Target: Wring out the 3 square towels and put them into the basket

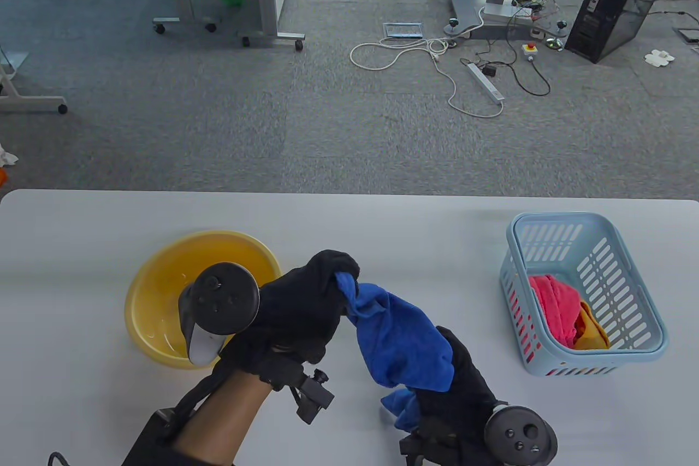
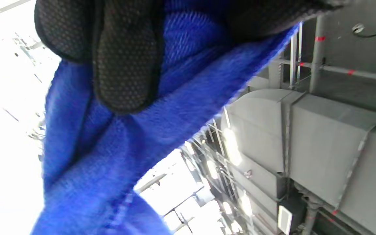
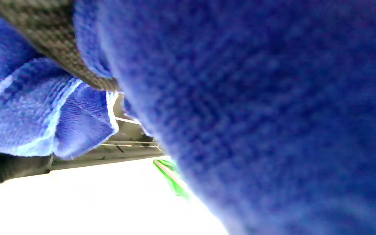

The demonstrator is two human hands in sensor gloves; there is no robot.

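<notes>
Two towels — red (image 1: 554, 305) and orange (image 1: 592, 330) — lie in the basket (image 1: 590, 362); both hands' grip, left (image 1: 306, 305) and right (image 1: 464, 378), clutches the blue towel (image 1: 401, 337) — last one.

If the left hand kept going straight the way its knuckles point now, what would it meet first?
Probably nothing soon. The left hand grips the blue terry towel and points up-right across bare white table, passing between the yellow plastic basin and pale blue slotted basket. Height is unclear.
</notes>
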